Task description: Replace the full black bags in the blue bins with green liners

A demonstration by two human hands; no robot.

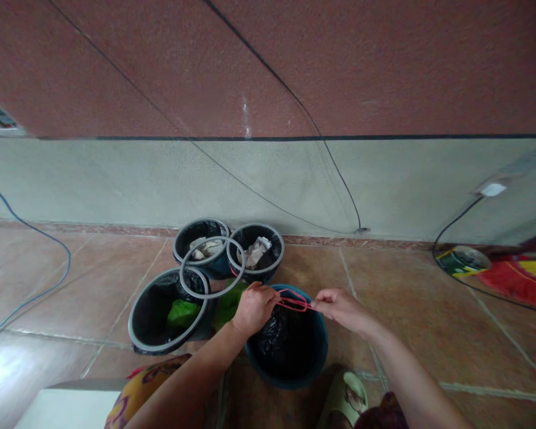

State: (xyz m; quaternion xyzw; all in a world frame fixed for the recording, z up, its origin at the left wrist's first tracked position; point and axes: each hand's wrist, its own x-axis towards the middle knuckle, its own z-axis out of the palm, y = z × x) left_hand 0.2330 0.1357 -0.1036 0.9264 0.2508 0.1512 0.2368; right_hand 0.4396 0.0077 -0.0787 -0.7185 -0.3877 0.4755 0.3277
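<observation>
My left hand (252,307) and my right hand (342,308) are both closed on a thin red band (293,302), stretched between them. They hover over the rim of a blue bin (322,345) lined with a black bag (281,342). A loose grey ring (206,267) rests across the tops of three other bins just beyond my left hand.
Three grey-rimmed bins stand on the tiled floor by the wall: two at the back (201,238) (255,251) holding white paper, one at the left (167,310) holding green waste. Cables run along the wall and floor. A green slipper (345,396) is by the blue bin.
</observation>
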